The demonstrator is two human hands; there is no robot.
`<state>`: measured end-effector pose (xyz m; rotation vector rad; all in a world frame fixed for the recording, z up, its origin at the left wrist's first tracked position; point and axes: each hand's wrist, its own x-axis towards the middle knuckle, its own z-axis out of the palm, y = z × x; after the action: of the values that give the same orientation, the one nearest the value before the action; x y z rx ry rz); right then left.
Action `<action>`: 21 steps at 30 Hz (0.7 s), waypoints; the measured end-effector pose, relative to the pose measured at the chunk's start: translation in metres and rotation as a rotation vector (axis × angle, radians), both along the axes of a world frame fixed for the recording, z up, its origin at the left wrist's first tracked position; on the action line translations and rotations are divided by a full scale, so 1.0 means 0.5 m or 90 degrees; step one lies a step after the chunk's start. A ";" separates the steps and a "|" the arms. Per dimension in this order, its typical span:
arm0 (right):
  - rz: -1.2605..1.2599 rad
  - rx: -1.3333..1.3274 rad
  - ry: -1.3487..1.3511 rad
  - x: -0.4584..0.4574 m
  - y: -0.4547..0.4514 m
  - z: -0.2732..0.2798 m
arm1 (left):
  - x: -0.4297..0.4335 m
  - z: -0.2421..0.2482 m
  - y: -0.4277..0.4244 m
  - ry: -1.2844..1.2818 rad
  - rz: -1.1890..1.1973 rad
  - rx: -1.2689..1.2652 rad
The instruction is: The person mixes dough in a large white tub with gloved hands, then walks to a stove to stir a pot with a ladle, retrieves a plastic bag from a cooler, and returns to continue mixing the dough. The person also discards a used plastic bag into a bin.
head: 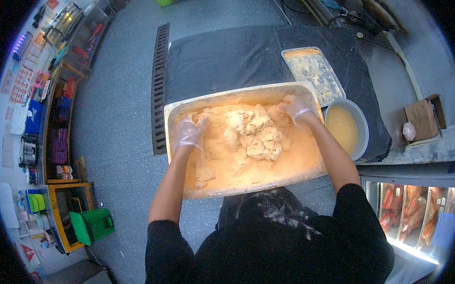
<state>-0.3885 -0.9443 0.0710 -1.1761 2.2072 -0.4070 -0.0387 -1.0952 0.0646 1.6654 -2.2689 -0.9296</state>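
A large rectangular tub point(248, 191) holds orange-tinted flour, with lumpy flour-coated pieces point(263, 140) heaped near its middle. My left hand point(190, 131), in a clear plastic glove, is at the left side of the tub, over the flour, fingers and thumb apart. My right hand point(295, 108), gloved likewise, is at the tub's upper right, its fingertips at the flour near the far wall. Whether it holds anything cannot be told. A smaller coated piece point(205, 174) lies below my left hand.
A round plastic container point(365, 136) of pale yellow liquid stands right of the tub. Behind it a floury metal tray point(333, 76) lies on the black table covering point(224, 62). At the right are a cardboard box point(420, 120) and a lit display fridge point(417, 210); a green bin point(92, 225) stands at left.
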 end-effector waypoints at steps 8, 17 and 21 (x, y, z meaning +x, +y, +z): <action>0.038 -0.081 -0.468 0.007 -0.081 -0.164 | -0.068 -0.090 -0.048 0.033 0.045 0.323; -0.157 0.033 -0.665 0.125 -0.160 -0.090 | -0.130 -0.144 -0.019 0.529 -0.056 0.670; 0.010 -0.044 -0.567 0.114 -0.137 -0.033 | -0.103 -0.104 -0.025 0.524 -0.024 0.626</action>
<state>-0.3313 -1.0129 0.0548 -0.8062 1.4108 -0.8176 -0.0901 -1.1077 0.0124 1.0514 -1.3096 -2.4113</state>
